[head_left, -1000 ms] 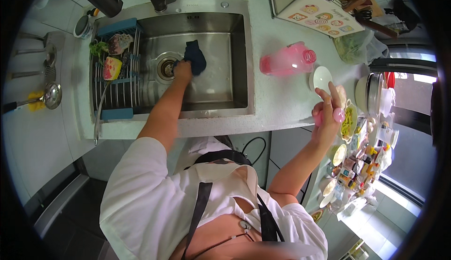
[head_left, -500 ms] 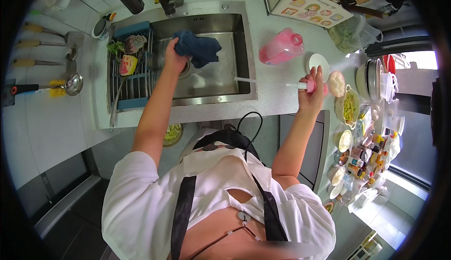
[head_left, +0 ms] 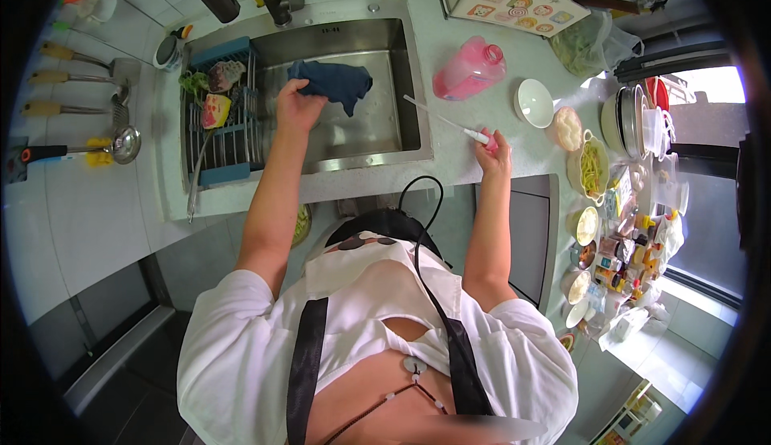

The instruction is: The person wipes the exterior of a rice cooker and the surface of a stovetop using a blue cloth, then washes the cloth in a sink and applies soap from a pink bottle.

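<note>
Over the sink [head_left: 365,158], my left hand [head_left: 299,108] is closed on the edge of a dark blue cloth [head_left: 333,82], which hangs in loose folds. My right hand [head_left: 498,158], by the counter's front edge, grips a pump head [head_left: 479,136] with a pink cap. Its thin pale tube points up and left, the tip at the sink's right rim. Beyond this hand a pink see-through bottle [head_left: 467,74] stands apart on the counter, its neck uncovered. A small white bowl [head_left: 534,104] sits to the right of the bottle.
A dish rack [head_left: 225,176] with sponges takes up the sink's left side under the faucet [head_left: 277,7]. Along the right counter are a bowl of cut green vegetables [head_left: 593,168], stacked pots [head_left: 617,128] and many jars. A utensil box [head_left: 514,3] stands at the back.
My right hand has moved left and toward me with the pump head, and the tube has tilted up toward the sink. The left hand still holds the cloth; the view has shifted slightly.
</note>
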`<control>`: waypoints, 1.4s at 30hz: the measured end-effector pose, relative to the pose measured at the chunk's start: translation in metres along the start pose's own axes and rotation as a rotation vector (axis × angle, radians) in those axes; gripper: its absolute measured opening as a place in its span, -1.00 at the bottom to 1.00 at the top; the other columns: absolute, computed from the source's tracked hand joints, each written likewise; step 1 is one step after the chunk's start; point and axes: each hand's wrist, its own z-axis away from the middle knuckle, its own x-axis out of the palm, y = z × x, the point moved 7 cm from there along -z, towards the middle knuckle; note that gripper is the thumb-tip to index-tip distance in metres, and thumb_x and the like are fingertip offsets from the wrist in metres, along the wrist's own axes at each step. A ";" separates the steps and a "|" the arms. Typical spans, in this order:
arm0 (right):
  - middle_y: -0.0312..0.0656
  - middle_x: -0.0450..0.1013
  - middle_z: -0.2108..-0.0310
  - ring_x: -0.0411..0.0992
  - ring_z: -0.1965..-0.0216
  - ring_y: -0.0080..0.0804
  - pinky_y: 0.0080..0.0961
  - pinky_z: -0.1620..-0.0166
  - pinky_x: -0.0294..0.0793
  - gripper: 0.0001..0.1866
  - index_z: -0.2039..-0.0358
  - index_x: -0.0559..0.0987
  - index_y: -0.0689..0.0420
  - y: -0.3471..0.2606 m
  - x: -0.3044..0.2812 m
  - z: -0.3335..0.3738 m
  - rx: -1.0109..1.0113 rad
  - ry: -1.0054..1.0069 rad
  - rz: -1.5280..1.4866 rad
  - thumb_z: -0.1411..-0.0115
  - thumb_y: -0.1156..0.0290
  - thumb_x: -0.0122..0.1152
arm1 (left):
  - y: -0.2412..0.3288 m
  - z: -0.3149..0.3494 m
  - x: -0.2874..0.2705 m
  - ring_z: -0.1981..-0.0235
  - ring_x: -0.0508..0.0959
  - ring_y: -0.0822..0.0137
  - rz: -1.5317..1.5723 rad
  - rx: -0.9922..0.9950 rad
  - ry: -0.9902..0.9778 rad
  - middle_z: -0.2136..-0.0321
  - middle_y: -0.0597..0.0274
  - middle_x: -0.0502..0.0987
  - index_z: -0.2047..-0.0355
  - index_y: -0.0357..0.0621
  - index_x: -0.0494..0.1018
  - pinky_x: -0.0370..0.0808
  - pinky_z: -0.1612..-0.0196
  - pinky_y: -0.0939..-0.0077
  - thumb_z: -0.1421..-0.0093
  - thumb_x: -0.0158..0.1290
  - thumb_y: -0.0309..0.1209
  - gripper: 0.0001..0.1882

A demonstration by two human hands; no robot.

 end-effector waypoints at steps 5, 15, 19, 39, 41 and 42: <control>-0.16 0.36 0.38 0.38 0.33 -0.25 -0.32 0.21 0.41 -0.76 0.31 0.30 0.15 0.005 0.001 0.001 -0.139 0.074 0.079 -0.02 0.65 0.09 | -0.006 -0.011 -0.041 0.08 0.40 0.08 0.064 0.054 0.338 0.15 -0.02 0.42 0.16 -0.34 0.33 0.26 -0.09 0.23 -0.01 -0.11 -0.62 -0.68; -0.14 0.33 0.32 0.32 0.32 -0.36 -0.34 0.15 0.33 -0.45 0.05 0.15 0.23 -0.001 0.010 0.018 -0.306 -0.044 0.515 0.04 0.60 0.18 | -0.030 0.007 0.004 -0.03 0.35 0.12 0.144 0.014 0.204 0.04 -0.01 0.37 0.06 -0.32 0.28 0.22 -0.15 0.19 -0.18 -0.17 -0.50 -0.69; -0.08 0.22 0.03 0.19 0.01 -0.31 -0.27 -0.10 0.11 -0.55 0.06 0.31 0.20 -0.005 0.011 0.040 -0.447 0.174 0.508 0.00 0.51 0.17 | -0.040 -0.002 0.008 -0.05 0.33 0.13 0.185 -0.098 0.032 0.01 0.03 0.35 0.03 -0.29 0.26 0.18 -0.16 0.16 -0.19 -0.16 -0.45 -0.66; -0.13 0.43 0.30 0.41 0.24 -0.27 -0.45 0.22 0.39 -0.74 0.26 0.52 0.10 0.193 0.168 0.190 -1.088 -0.885 1.798 0.02 0.39 0.21 | -0.059 0.032 0.090 0.01 0.33 0.15 0.083 -0.152 -0.186 0.09 0.14 0.39 0.07 -0.15 0.31 0.17 -0.12 0.14 -0.17 -0.05 -0.18 -0.60; -0.12 0.42 0.31 0.40 0.24 -0.23 -0.43 0.23 0.39 -0.75 0.26 0.53 0.07 0.202 0.173 0.185 -1.155 -0.904 1.873 0.01 0.37 0.19 | -0.051 0.032 0.087 0.04 0.35 0.19 0.084 -0.130 -0.108 0.12 0.18 0.41 0.08 -0.10 0.33 0.20 -0.09 0.18 -0.18 -0.08 -0.12 -0.60; -0.11 0.42 0.31 0.40 0.25 -0.20 -0.43 0.23 0.39 -0.75 0.25 0.53 0.06 0.199 0.178 0.184 -1.190 -0.930 1.910 0.00 0.37 0.18 | -0.040 0.029 0.082 0.08 0.37 0.21 -0.060 -0.057 -0.061 0.15 0.19 0.42 0.09 -0.11 0.33 0.25 -0.04 0.21 -0.18 -0.08 -0.09 -0.59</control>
